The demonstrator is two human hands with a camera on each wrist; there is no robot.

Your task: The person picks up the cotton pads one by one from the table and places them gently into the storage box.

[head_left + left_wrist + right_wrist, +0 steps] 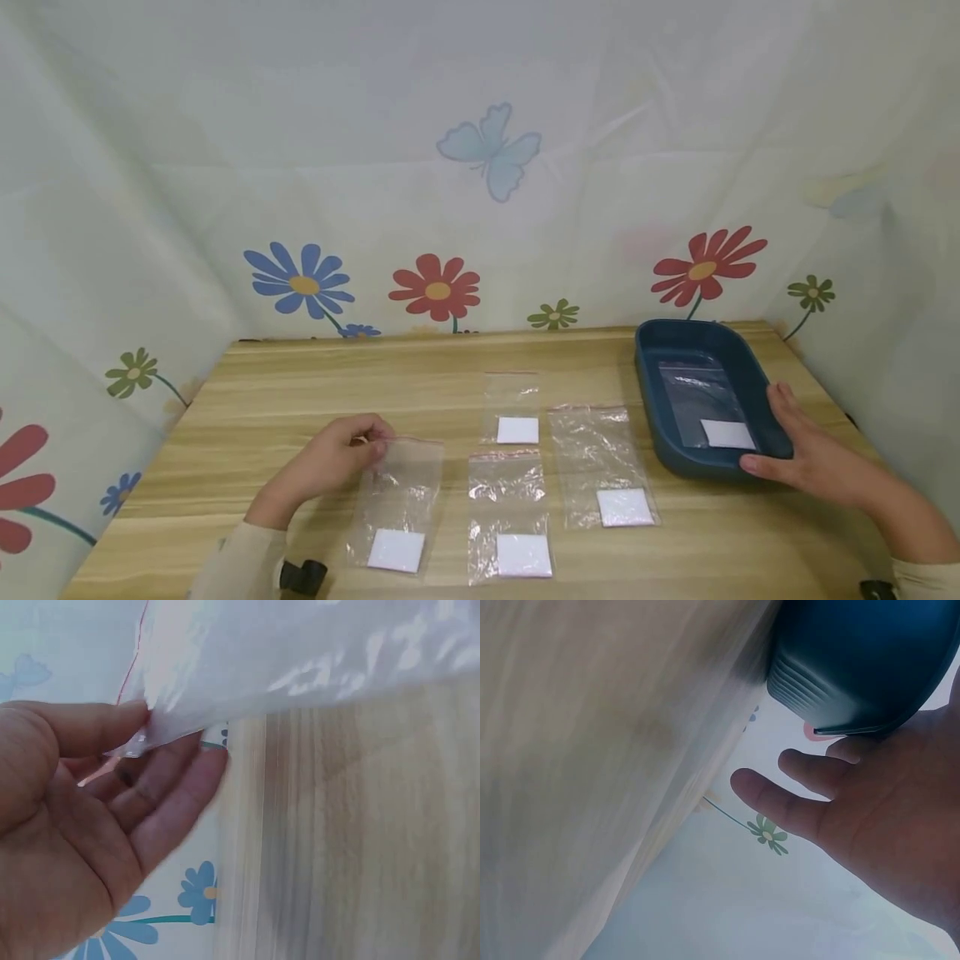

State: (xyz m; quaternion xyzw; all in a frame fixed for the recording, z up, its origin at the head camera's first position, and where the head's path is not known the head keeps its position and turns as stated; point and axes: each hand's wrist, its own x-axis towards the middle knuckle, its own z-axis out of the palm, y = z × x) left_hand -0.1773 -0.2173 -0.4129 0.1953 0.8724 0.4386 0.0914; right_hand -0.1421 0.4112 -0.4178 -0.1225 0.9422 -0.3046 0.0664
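Observation:
My left hand pinches the upper left corner of a clear zip bag between thumb and fingers. The top of this bag is lifted, and a white card shows at its bottom. At the right, my right hand holds the near right corner of a dark blue tub, thumb on the near side and fingers along the right side. In the right wrist view, the lower fingers stretch out below the rim. Inside the tub lies another zip bag with a white card.
Three more zip bags with white cards lie on the wooden table: one farther back, one in the middle and one beside the tub. A flower-printed curtain hangs behind and at the sides.

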